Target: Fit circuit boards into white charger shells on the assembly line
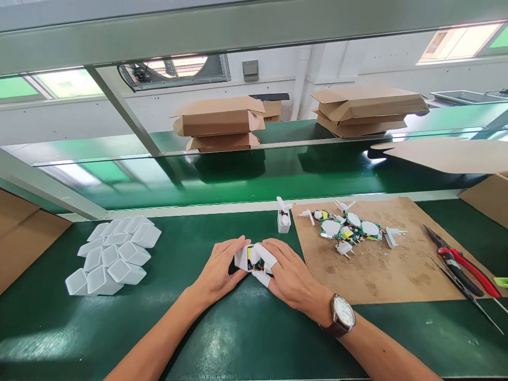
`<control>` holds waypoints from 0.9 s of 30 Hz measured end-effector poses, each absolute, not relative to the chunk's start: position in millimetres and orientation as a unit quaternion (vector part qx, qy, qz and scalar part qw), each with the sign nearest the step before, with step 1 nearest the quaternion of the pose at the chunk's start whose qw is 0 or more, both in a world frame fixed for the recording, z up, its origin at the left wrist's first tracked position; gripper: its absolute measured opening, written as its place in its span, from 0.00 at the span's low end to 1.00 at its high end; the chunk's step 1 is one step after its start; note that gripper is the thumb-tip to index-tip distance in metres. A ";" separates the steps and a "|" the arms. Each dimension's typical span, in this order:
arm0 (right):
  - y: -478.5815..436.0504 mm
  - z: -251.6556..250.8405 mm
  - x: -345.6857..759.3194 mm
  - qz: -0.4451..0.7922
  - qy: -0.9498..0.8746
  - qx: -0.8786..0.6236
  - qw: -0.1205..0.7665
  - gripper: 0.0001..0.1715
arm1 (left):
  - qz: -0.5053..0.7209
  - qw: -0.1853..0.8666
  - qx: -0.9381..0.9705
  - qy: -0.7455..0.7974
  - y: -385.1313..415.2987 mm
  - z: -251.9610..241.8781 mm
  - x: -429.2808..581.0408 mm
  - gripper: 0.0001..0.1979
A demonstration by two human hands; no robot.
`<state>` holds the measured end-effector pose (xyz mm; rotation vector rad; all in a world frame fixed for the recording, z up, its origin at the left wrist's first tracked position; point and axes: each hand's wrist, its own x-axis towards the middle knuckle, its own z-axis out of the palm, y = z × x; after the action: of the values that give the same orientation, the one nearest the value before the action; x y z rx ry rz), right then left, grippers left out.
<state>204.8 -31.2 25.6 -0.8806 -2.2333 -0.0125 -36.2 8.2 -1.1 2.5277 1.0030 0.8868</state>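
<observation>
My left hand (pixel 220 267) grips a small white plastic housing (pixel 241 258) between thumb and fingers, low over the green bench. A circuit board (pixel 257 261) with a yellow-wrapped part shows at the housing's open end. My right hand (pixel 293 275) closes on the board from the other side; white coverings wrap its thumb and a finger, and a watch is on the wrist. How far the board sits inside the housing is partly hidden by the fingers. Just beyond the hands stands another white housing (pixel 284 221) with white parts protruding from its top.
Several empty white housings (pixel 115 256) lie grouped at left. On a brown cardboard sheet (pixel 337 275) at right are several circuit boards (pixel 351 227) with white plug parts, red-handled pliers (pixel 456 259) and tweezers (pixel 462 286). Folded cartons (pixel 218 121) sit on the ledge behind.
</observation>
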 end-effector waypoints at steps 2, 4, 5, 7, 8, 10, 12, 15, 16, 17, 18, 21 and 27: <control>-30.5 27.9 204.7 0.039 -0.858 -0.345 0.378 0.21 | 0.300 0.198 0.869 0.339 6.2 -1.9 -33.5 0.40; -29.2 29.3 205.0 0.101 -0.839 -0.359 0.397 0.26 | 0.296 0.271 0.852 0.336 4.0 -2.7 -30.6 0.40; -28.3 28.9 205.3 0.129 -0.828 -0.366 0.405 0.26 | 0.301 0.304 0.838 0.338 3.0 -2.9 -29.3 0.39; -25.8 25.2 205.9 0.160 -0.816 -0.375 0.409 0.25 | 0.324 0.361 0.802 0.349 1.8 -2.7 -27.0 0.36; -24.2 22.1 206.1 0.168 -0.817 -0.376 0.403 0.26 | 0.338 0.387 0.782 0.354 1.6 -2.2 -26.2 0.35; -20.9 15.3 206.4 0.179 -0.831 -0.368 0.376 0.27 | 0.359 0.435 0.743 0.360 1.8 -1.0 -25.5 0.34; -18.2 10.0 206.7 0.178 -0.847 -0.356 0.353 0.26 | 0.371 0.465 0.718 0.361 2.5 0.2 -26.0 0.34; -16.9 7.6 207.4 0.147 -0.844 -0.346 0.382 0.25 | 0.374 0.475 0.707 0.368 3.3 0.8 -28.3 0.39; -17.0 7.8 207.8 0.135 -0.837 -0.347 0.401 0.25 | 0.375 0.474 0.707 0.367 3.3 0.8 -29.2 0.42; -17.0 8.2 208.1 0.127 -0.829 -0.349 0.418 0.25 | 0.377 0.472 0.709 0.364 3.1 0.8 -29.9 0.44; -17.0 8.4 208.5 0.124 -0.825 -0.350 0.427 0.24 | 0.378 0.471 0.710 0.362 2.8 0.8 -30.4 0.46; -15.5 7.1 208.4 0.140 -0.841 -0.341 0.396 0.19 | 0.373 0.467 0.713 0.367 1.4 1.4 -30.1 0.47; -14.7 3.0 203.1 0.130 -0.836 -0.348 0.404 0.19 | 0.377 0.406 0.732 0.397 0.6 -1.6 -27.2 0.41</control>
<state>203.1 -14.7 3.0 -0.8800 -2.1103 0.3290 -27.2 0.6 -1.6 1.8464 1.0004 0.9509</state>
